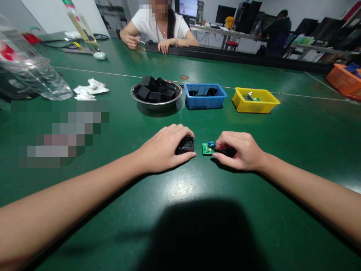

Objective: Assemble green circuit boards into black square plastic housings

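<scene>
My left hand (172, 148) is closed around a black plastic housing (186, 145), whose end faces right between thumb and fingers. Opposite it, my right hand (239, 150) pinches a small green circuit board (207, 149) with blue components on top. The board's left end sticks out past my fingertips; its right part is hidden by the hand. A small gap separates the board from the housing. Both hands are low over the green table (180, 233). Beyond them stand a metal bowl (158, 106) of black housings, a blue bin (205, 101) with black parts and a yellow bin (255, 106) holding circuit boards.
Plastic bottles (42, 75) and crumpled tissue (91, 89) are at the left. An orange bin (342, 81) sits at the far right edge. Across the table a person in a white shirt (180, 28) sits behind a long black rail (239, 56).
</scene>
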Available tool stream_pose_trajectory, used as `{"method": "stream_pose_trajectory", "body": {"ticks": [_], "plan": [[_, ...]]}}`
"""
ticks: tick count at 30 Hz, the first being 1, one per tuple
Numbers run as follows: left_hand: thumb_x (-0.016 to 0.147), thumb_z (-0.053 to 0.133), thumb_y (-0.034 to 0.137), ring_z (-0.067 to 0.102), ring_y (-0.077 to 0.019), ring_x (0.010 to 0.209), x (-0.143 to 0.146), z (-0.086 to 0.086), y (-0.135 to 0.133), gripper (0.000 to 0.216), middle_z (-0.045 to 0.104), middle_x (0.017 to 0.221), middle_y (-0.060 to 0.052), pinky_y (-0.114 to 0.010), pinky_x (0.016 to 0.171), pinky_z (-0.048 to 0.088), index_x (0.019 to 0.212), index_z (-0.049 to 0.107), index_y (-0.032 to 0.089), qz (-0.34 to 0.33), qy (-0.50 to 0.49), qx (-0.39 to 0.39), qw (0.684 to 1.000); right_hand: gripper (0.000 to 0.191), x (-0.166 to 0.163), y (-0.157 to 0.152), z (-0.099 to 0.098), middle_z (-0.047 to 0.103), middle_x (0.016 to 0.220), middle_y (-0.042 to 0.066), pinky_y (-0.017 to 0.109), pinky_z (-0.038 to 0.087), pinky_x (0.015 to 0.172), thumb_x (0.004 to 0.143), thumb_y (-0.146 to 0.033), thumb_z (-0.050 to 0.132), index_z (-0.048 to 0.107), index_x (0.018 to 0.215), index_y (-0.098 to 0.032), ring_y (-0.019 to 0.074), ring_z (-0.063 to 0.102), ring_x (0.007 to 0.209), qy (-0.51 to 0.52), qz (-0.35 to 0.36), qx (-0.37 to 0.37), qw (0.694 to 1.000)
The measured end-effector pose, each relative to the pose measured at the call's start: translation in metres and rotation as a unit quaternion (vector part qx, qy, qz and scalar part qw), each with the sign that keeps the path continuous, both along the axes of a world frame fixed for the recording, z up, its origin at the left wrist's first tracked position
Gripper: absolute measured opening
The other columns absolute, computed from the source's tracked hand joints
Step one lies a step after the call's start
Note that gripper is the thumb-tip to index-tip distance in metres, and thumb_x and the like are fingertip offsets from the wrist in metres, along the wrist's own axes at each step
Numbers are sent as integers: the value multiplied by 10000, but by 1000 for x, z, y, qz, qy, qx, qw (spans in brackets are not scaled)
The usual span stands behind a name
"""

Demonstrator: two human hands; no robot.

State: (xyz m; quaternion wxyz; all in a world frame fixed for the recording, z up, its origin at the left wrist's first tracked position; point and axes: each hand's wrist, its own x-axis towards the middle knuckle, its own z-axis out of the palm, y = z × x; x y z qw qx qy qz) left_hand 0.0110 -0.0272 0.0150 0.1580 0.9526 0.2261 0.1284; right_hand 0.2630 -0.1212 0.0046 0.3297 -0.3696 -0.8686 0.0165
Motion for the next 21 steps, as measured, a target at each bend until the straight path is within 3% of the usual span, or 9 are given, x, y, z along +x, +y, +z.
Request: {"method": "stream_pose_trajectory", "body": {"ticks": [5,9,12,14,17,19,21], "plan": [[905,566,348,583,-296,1075,0,-4,0,361,642,1141,-123,-476,981,462,1202,591,143,32,-29,9,999,305,-1,3,0,643,857,46,289,471,700,878,-372,733,636,1081,-167,177,591,757,-18,-55,-58,997],[902,565,327,553,-310,1151,-1,-2,0,369,614,1219,-144,-502,1019,453,1223,588,147,31,-44,37,998,241,-2,5,2,660,878,76,325,467,741,890,-364,708,682,1004,-153,201,595,801,-42,-71,-99,992],[910,590,308,541,-319,1199,-2,3,-7,324,619,1244,-146,-508,1033,436,1204,616,171,-10,-82,98,992,217,-7,3,5,651,821,44,299,449,702,873,-349,735,705,953,-149,168,574,739,45,-88,-166,981],[916,605,298,594,-280,1098,-3,6,-18,278,657,1171,-126,-446,977,470,1170,636,188,-42,-125,115,985,232,-13,-2,7,638,781,17,272,434,647,877,-377,737,710,936,-154,139,546,679,159,-96,-242,952],[932,611,300,632,-174,822,0,8,-38,283,688,1040,-82,-306,764,519,1192,608,189,-22,-167,33,985,335,-24,-9,10,626,722,0,252,431,596,879,-492,734,702,876,-159,121,527,629,316,-54,-361,876],[928,628,299,610,-128,701,2,8,-49,290,696,953,-41,-260,682,504,1193,595,187,11,-193,-5,981,375,-30,-13,12,624,687,-2,245,427,571,864,-521,751,700,837,-151,113,523,602,348,-14,-416,840],[936,631,276,599,-103,646,4,8,-55,162,681,829,-2,-226,635,475,1065,620,180,28,-196,-45,979,388,-32,-15,13,616,651,-3,236,415,549,861,-520,760,694,794,-144,106,513,581,344,12,-447,825]]}}
